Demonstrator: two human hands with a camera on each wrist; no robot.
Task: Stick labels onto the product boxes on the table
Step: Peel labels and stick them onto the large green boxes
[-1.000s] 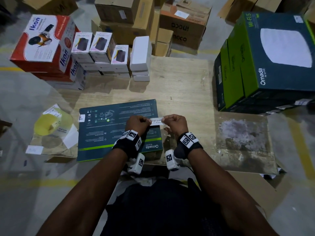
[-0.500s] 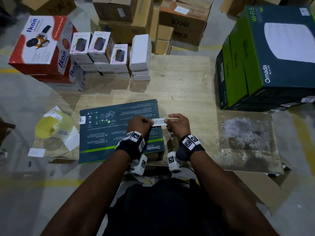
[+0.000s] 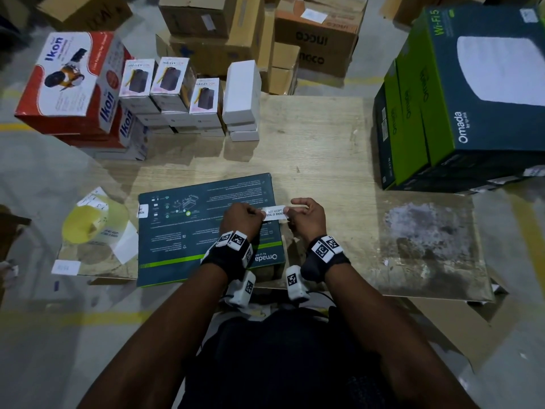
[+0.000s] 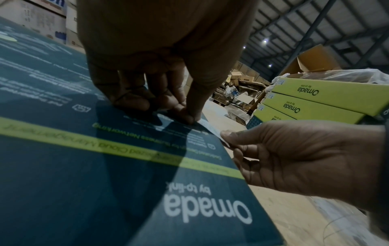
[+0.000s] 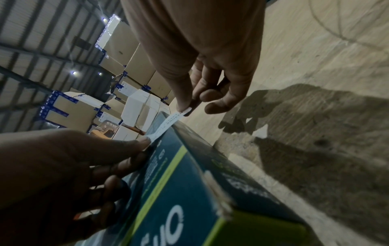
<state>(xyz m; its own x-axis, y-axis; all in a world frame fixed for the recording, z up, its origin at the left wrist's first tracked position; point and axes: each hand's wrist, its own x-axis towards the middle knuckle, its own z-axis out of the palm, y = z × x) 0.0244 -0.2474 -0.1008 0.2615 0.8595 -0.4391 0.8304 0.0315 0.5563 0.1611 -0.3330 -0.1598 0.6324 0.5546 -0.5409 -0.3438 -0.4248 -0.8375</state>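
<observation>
Both hands hold one white label [image 3: 275,213] stretched between them over the right edge of the dark Omada box [image 3: 206,228]. Its long axis runs left to right, across that edge. The left hand [image 3: 241,215] pinches the label's left end low against the box top; the right hand [image 3: 306,215] pinches the other end just beyond the edge, above the table [image 3: 324,149].

- white label [image 3: 274,213] held over the flat box's right edge: "NOT ACCEPT", "SEAL IS BROKEN"
- flat dark box [image 3: 188,231] on the worktop: "Omada", and in the left wrist view "by tp-link"
- big box [image 3: 483,84] at right: "Omada", "Wi-Fi 5"
- red and white boxes [image 3: 73,84]: "Ikon"
- small boxes [image 3: 169,81]: "HALLEY"
- brown carton [image 3: 318,45]: "INGCO", upside down
</observation>
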